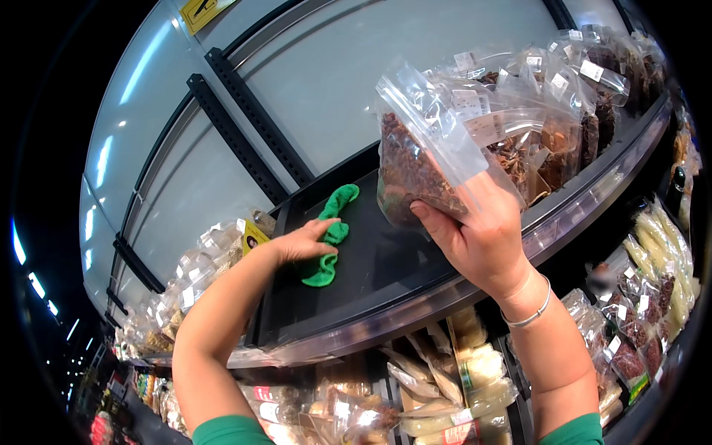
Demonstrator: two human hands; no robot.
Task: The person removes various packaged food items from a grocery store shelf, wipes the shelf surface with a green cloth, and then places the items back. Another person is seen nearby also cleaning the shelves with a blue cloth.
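Observation:
My right hand (481,233) grips a clear zip-top bag (414,167) of reddish-brown dried pieces, its thumb on the near side of the bag and its other fingers partly hidden behind the plastic. The bag is held upright above the black shelf (378,267), against a row of similar bags (556,133). On the left part of that shelf lies a crumpled green cloth (334,222). My left hand (308,242) rests on it with fingers spread; whether the fingers pinch the cloth cannot be told.
Packed bags (206,256) with a yellow sign (253,238) stand on the shelf at the left. A clear plastic strip (389,320) runs along the shelf's front edge. Lower shelves hold more packaged goods (467,384). Black slotted uprights (261,117) stand against the pale back panel.

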